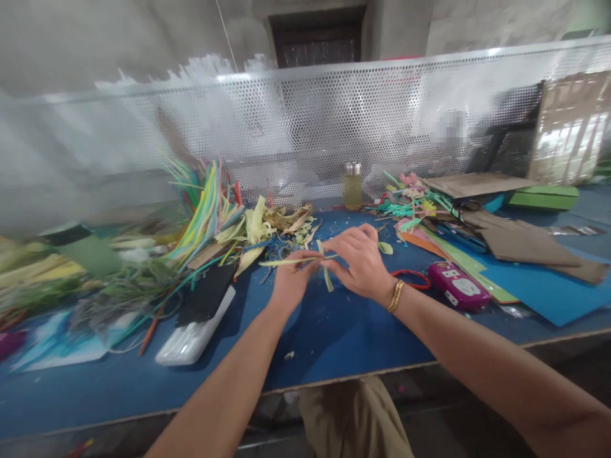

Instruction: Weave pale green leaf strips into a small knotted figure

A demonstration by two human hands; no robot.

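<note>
My left hand (pixel 292 275) is closed, its thumb and fingertips pinching a thin pale yellow-green strip (pixel 277 263) that sticks out to the left. Close beside it, my right hand (pixel 357 259) also pinches, with a gold bracelet on the wrist. Between the two sets of fingertips, a short flat pale-green strip (pixel 328 280), which looks like corn husk, crosses the thin one and hangs down. The exact crossing is partly covered by my fingers. Both hands are just above the blue tabletop (pixel 305 343).
Dried husks (pixel 258 222) and bundled coloured stems (pixel 205 210) lie left, near a white box (pixel 191 343) with a black sheet. At right are a red tape ring (pixel 411 280), purple device (pixel 458 285), cardboard (pixel 525 248) and blue paper (pixel 548 296). A jar (pixel 352 187) stands behind.
</note>
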